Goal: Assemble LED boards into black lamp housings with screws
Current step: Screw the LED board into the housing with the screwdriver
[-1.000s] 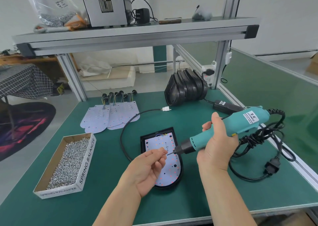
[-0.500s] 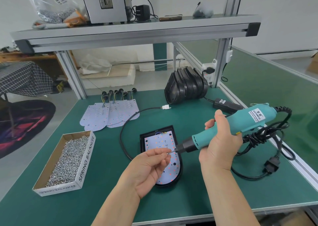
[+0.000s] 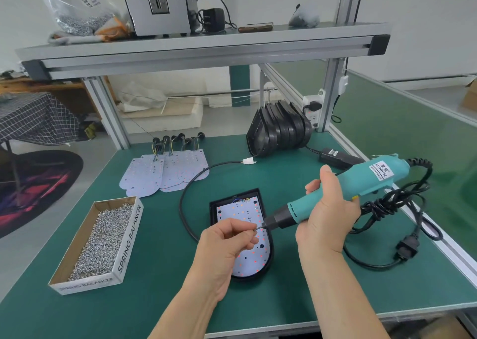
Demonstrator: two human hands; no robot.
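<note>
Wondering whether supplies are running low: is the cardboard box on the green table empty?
No, the open cardboard box is heaped with small silver metal screws.

Left grip (image 3: 227, 245) and right grip (image 3: 326, 218) are bare.

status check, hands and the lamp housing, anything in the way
Left hand pinches a screw at the bit tip; right hand grips the teal screwdriver. LED board sits in black housing. Nothing in the way.
</note>
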